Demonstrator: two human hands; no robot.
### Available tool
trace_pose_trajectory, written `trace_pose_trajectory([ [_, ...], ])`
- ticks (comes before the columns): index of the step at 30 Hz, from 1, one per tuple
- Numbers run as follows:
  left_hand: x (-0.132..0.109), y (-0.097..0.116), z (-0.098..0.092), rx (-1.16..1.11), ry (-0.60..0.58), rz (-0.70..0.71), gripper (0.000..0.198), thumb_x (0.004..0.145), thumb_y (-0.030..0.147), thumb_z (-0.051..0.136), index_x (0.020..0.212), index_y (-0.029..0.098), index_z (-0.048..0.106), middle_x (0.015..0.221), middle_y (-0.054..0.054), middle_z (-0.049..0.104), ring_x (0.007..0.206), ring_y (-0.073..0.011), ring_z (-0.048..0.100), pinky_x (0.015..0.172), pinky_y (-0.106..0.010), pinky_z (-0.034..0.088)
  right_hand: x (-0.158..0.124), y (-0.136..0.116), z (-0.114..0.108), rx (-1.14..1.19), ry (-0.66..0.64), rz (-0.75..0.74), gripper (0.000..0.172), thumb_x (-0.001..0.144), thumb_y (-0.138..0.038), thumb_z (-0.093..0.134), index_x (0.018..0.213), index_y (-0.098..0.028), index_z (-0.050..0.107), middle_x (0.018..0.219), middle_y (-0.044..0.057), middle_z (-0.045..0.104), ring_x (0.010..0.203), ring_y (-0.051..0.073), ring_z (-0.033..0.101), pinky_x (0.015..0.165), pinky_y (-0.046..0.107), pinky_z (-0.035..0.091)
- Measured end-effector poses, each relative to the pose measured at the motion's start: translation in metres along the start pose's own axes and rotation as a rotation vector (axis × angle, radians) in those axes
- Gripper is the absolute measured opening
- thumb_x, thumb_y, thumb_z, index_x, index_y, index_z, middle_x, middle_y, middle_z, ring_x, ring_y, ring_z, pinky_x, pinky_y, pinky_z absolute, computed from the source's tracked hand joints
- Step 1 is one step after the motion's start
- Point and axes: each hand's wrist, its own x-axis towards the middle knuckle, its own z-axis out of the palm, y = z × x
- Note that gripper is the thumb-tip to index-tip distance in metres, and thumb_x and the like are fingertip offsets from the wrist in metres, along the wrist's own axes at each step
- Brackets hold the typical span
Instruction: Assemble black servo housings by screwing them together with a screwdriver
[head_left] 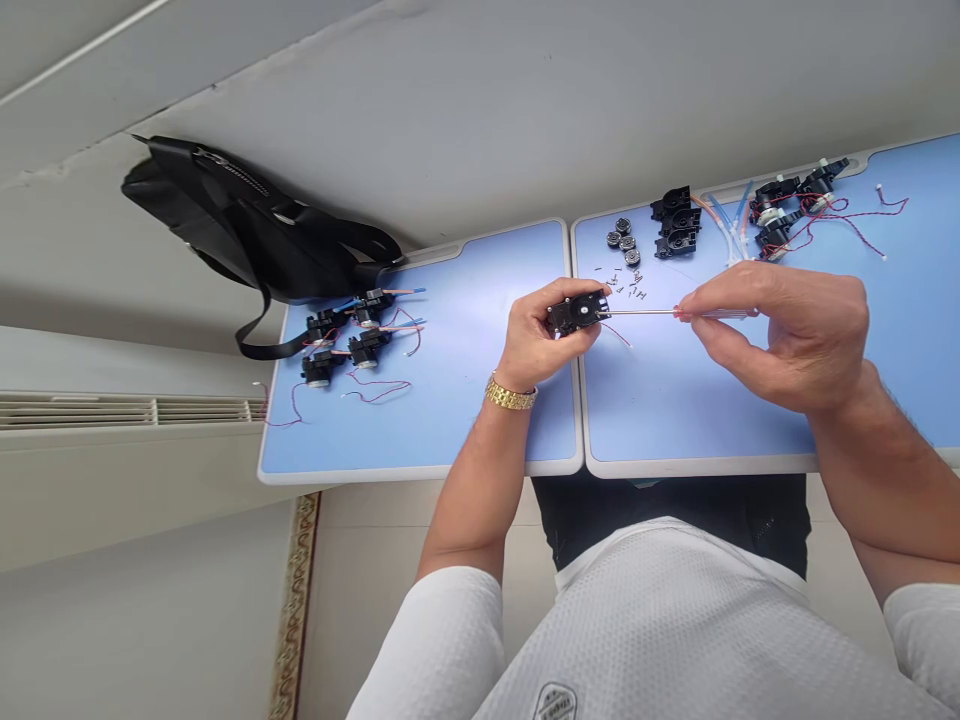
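My left hand (pixel 534 338) is closed round a small black motor part (pixel 576 312) with thin red wires trailing from it, held just above the seam between two blue tables. My right hand (pixel 780 325) pinches the red handle of a thin screwdriver (pixel 646 313). Its metal shaft lies level and its tip meets the right side of the black part. A gold watch sits on my left wrist.
Several small screws (pixel 628 285) and round black discs (pixel 624 242) lie behind the hands. Black housings (pixel 677 222) and wired units (pixel 787 208) sit at the back right; several finished units (pixel 352 335) lie on the left table (pixel 450 430). A black bag (pixel 255 235) hangs off the left corner.
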Motion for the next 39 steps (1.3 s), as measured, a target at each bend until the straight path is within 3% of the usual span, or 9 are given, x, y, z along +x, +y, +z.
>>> trace_pose_trajectory([
  [6, 0.000, 0.002, -0.001, 0.014, -0.002, -0.029, 0.033, 0.084, 0.039, 0.089, 0.115, 0.028, 0.087, 0.111, -0.005, 0.089, 0.091, -0.0213, 0.081, 0.079, -0.036, 0.070, -0.001, -0.007, -0.004, -0.022, -0.045, 0.090, 0.042, 0.103, -0.015, 0.074, 0.117, -0.052, 0.087, 0.100, -0.007, 0.089, 0.086, 0.028, 0.084, 0.078, 0.050, 0.070],
  [11, 0.000, 0.002, 0.000, 0.001, 0.002, -0.011, 0.033, 0.084, 0.043, 0.094, 0.113, 0.027, 0.087, 0.108, -0.005, 0.089, 0.093, -0.0216, 0.082, 0.083, -0.037, 0.071, 0.000, -0.009, -0.006, -0.067, -0.082, 0.199, 0.029, 0.105, -0.026, 0.071, 0.108, -0.049, 0.087, 0.096, -0.004, 0.088, 0.085, 0.031, 0.083, 0.079, 0.055, 0.070],
  [19, 0.000, 0.004, 0.003, 0.038, 0.035, 0.013, 0.027, 0.084, 0.034, 0.088, 0.110, 0.026, 0.088, 0.107, -0.005, 0.089, 0.093, -0.0216, 0.083, 0.083, -0.037, 0.070, -0.003, -0.008, -0.007, -0.038, -0.041, 0.128, 0.038, 0.104, -0.019, 0.071, 0.113, -0.052, 0.087, 0.092, -0.006, 0.086, 0.081, 0.030, 0.081, 0.074, 0.052, 0.066],
  [26, -0.001, 0.004, 0.003, 0.074, 0.015, 0.026, 0.029, 0.085, 0.033, 0.089, 0.113, 0.027, 0.088, 0.108, -0.005, 0.089, 0.095, -0.0224, 0.083, 0.085, -0.038, 0.071, 0.001, -0.011, -0.006, -0.087, -0.063, 0.195, 0.027, 0.105, -0.026, 0.069, 0.100, -0.046, 0.086, 0.088, -0.004, 0.086, 0.076, 0.029, 0.081, 0.072, 0.053, 0.068],
  [33, -0.001, 0.006, 0.005, 0.064, 0.014, 0.007, 0.027, 0.084, 0.030, 0.087, 0.110, 0.025, 0.088, 0.107, -0.005, 0.090, 0.094, -0.0216, 0.084, 0.086, -0.036, 0.071, -0.001, -0.010, -0.006, -0.050, -0.018, 0.129, 0.034, 0.105, -0.021, 0.070, 0.106, -0.051, 0.087, 0.091, -0.007, 0.086, 0.075, 0.029, 0.080, 0.070, 0.053, 0.066],
  [39, 0.000, 0.006, 0.005, 0.057, -0.033, -0.053, 0.030, 0.082, 0.032, 0.087, 0.111, 0.024, 0.089, 0.105, -0.005, 0.091, 0.089, -0.0206, 0.083, 0.081, -0.034, 0.071, -0.002, -0.010, -0.006, -0.081, -0.019, 0.188, 0.028, 0.105, -0.029, 0.071, 0.105, -0.052, 0.086, 0.092, -0.007, 0.087, 0.079, 0.031, 0.081, 0.073, 0.056, 0.069],
])
